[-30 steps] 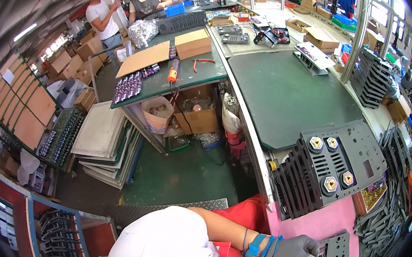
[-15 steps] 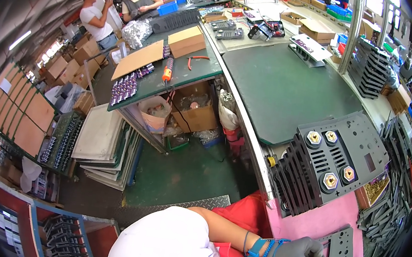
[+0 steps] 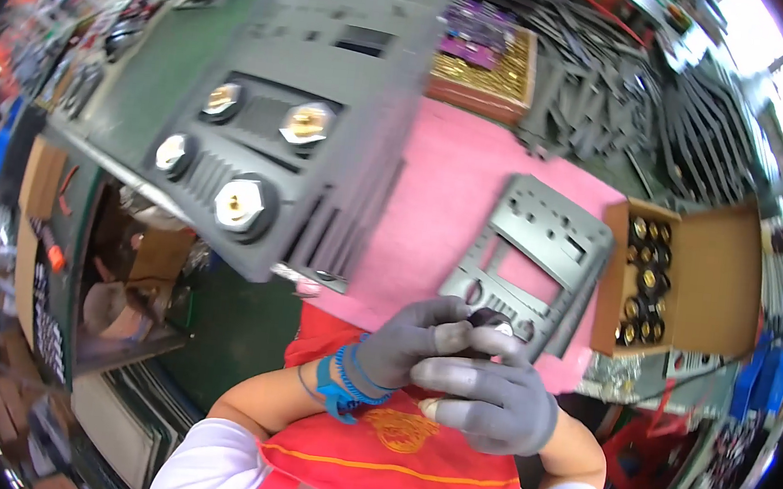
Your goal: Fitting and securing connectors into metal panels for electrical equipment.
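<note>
Person's left grey-gloved hand (image 3: 405, 345): curled closed on small black round fitting (image 3: 492, 320), exact form too blurred to tell | right grey-gloved hand (image 3: 494, 401): fingers curled round same fitting | fitting: over flat grey perforated panel (image 3: 558, 228) on pink mat (image 3: 449, 184)

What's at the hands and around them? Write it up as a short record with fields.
Left hand: gloved, closed on small dark part
Right hand: gloved, curled close to that part; hold unclear
Panel: flat, grey, rectangular opening, lying on pink mat
Housing: grey, left of panel, with four hexagonal fittings
Box: open, cardboard, right of panel, holding dark round fittings
</note>
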Available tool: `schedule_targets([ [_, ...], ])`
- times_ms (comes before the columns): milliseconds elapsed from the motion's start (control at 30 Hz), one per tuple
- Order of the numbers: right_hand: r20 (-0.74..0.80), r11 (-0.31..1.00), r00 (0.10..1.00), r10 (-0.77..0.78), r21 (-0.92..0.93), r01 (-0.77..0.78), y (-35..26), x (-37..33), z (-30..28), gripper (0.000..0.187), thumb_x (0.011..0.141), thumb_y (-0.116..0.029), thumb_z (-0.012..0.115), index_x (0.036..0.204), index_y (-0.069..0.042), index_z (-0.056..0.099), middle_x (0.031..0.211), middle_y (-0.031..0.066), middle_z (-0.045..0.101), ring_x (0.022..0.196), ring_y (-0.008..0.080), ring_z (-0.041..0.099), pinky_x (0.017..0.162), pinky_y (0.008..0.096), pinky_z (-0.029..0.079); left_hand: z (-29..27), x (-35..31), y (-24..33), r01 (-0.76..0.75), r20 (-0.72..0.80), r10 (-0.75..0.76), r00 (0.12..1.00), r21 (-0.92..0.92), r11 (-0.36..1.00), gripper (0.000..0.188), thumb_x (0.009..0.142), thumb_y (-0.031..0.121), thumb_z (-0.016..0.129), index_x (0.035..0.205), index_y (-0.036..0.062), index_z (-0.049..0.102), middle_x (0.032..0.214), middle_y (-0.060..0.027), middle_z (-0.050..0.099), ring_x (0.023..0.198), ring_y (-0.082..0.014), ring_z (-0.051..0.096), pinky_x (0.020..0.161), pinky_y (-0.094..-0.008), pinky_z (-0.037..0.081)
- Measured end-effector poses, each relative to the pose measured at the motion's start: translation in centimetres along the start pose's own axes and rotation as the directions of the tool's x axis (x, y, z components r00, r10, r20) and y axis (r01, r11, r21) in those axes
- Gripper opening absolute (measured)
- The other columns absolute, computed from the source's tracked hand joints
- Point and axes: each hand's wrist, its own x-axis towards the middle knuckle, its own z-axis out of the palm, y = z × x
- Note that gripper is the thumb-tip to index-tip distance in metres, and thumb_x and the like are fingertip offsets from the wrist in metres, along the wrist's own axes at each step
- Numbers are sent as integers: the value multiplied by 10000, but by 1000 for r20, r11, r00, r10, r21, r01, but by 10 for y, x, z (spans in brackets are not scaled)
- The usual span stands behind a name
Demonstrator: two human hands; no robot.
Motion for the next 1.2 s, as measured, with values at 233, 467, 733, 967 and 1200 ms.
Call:
schedule_targets([
  [233, -614, 882, 681, 399, 55, -467, 34, -17, -23, 307, 751, 21, 662, 1039, -35, 571, 1158, 156, 616, 1049, 273, 609, 924, 379, 457, -17, 5, 0, -144, 186, 162, 969, -103, 984, 389, 896, 284, 689, 1168, 38, 556, 1230, -226, 572, 1040, -282, 638, 875, -391, 530],
  [467, -420, 934, 839, 347, 237, -268, 26, -20, -1, 333, 661, -139, 842, 901, -125, 611, 1075, 84, 603, 942, 267, 591, 815, 385, 447, -19, 5, -12, -112, 103, 113, 988, -21, 994, 366, 894, 255, 677, 1162, 50, 536, 1193, -160, 589, 1032, -244, 616, 879, -401, 514],
  [733, -471, 957, 834, 288, 128, -259, 37, -28, 1, 289, 726, -121, 770, 967, -116, 610, 1018, 56, 605, 930, 269, 579, 804, 387, 455, -23, 4, -5, -128, 100, 123, 987, 50, 991, 286, 916, 245, 639, 1096, 47, 540, 1237, -179, 567, 1068, -233, 587, 934, -379, 468],
  [967, -512, 952, 830, 223, -66, -297, 27, -29, 50, 403, 667, -237, 811, 982, -121, 587, 1071, 67, 632, 942, 263, 604, 851, 444, 463, -26, -7, -12, 2, -31, -6, 1000, -133, 991, 239, 956, 203, 579, 1111, 27, 537, 1161, -115, 599, 1080, -215, 588, 954, -377, 457],
  [1200, -430, 936, 844, 321, 8, -352, 30, -21, 28, 309, 718, -160, 767, 952, -98, 575, 1172, 135, 608, 969, 316, 608, 830, 449, 466, -43, -27, -11, -109, -76, 106, 991, -34, 993, 215, 962, 174, 570, 1108, 21, 538, 1103, -149, 635, 999, -260, 638, 936, -402, 486],
])
